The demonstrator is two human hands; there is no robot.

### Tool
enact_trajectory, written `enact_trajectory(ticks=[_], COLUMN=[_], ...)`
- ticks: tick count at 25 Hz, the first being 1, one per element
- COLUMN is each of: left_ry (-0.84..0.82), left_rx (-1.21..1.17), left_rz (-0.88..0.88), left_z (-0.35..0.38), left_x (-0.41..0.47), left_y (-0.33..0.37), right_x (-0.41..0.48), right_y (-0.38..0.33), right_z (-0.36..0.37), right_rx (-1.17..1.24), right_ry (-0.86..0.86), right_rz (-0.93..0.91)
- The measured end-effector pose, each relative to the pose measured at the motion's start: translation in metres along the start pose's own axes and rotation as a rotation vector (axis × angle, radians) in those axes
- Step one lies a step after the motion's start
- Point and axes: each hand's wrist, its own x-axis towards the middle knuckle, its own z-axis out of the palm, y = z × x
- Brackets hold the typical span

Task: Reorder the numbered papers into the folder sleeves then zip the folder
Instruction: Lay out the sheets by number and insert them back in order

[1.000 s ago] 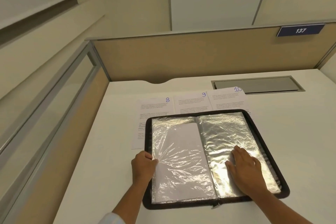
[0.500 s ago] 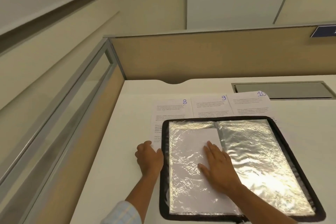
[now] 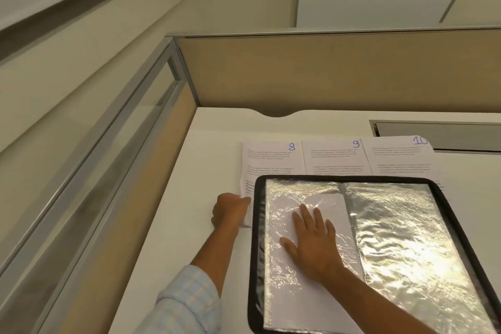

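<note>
Fingers, left: the left hand [image 3: 230, 211] has its fingers [image 3: 244, 200] curled round the left edge of paper 8 [image 3: 271, 157], pinching it just beside the folder's left rim.
Paper 8: lies toward the desk's far-left corner, its near part hidden under the folder [image 3: 253, 252].
Fingers, right: the right hand [image 3: 311, 245] lies flat, its straight, spread fingers [image 3: 305, 214] pressing on the left sleeve [image 3: 276, 293] and gripping nothing.
Left sleeve: a white sheet [image 3: 336, 206] already sits inside it, blank side up; its number cannot be read.
Paper 9: just right of paper 8 [image 3: 333, 157], beyond the folder's far edge and partly under it.
Right sleeve: shiny and crinkled [image 3: 406, 238]; no sheet shows in it.
Paper 10: rightmost [image 3: 401, 157], touching paper 9, its far corner over the hatch [image 3: 439, 133].
Progress: judged well along; 8, 9 and 10 remain outside the sleeves, and the folder lies open, unzipped.
Edges and room: the desk [image 3: 189, 225] has a bare strip left of the folder, bounded by the glass side screen [image 3: 135, 130]; the partition [image 3: 325, 70] closes the far edge. Paper 8 probably has to slide out leftward or forward, while the pressing hand keeps the folder from dragging.
</note>
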Motion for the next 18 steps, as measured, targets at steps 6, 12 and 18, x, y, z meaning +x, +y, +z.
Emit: enact_trajectory(ticks=[6,12,18], left_ry=[-0.066,0.038,0.190], left_rx=[0.077,0.044,-0.066], left_rz=[0.145,0.232,0.486], left_z=[-0.010,-0.017,-0.069], left_x=[0.021,0.020,0.000], left_y=[0.026,0.029,0.049], right_x=[-0.002,-0.002,-0.003], right_y=[0.002,0.002,0.001], right_z=[-0.002,-0.001,-0.006], right_rx=[-0.024,-0.019,-0.003], right_ry=[-0.026,-0.041,-0.091], right_rz=[-0.024,-0.015,0.005])
